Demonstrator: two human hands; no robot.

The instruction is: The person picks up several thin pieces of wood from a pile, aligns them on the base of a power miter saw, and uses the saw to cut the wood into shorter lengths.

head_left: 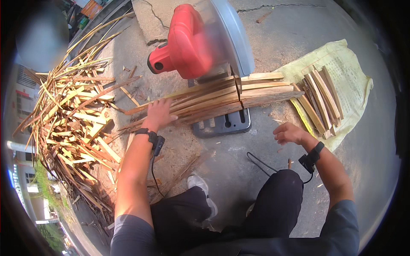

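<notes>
My left hand (159, 114) presses down on a bundle of long wood strips (205, 101), its fingers over the top and its thumb stretched along them. The bundle lies across the black base (224, 124) of a red chop saw (188, 42). The saw's dark blade (237, 81) stands low at the bundle, where a line separates the long strips from short wood pieces (267, 91) on the right. Above the floor, right of the base, my right hand (288, 133) hovers with its fingers loosely bent and slightly apart. Nothing shows in it.
A large heap of loose wood strips (81, 115) fills the left side. Cut wood pieces (322, 100) lie stacked on a pale yellow sack (354, 85) at right. A black cable (258, 160) runs near my knee. Sawdust and splinters litter the cracked concrete floor (294, 25).
</notes>
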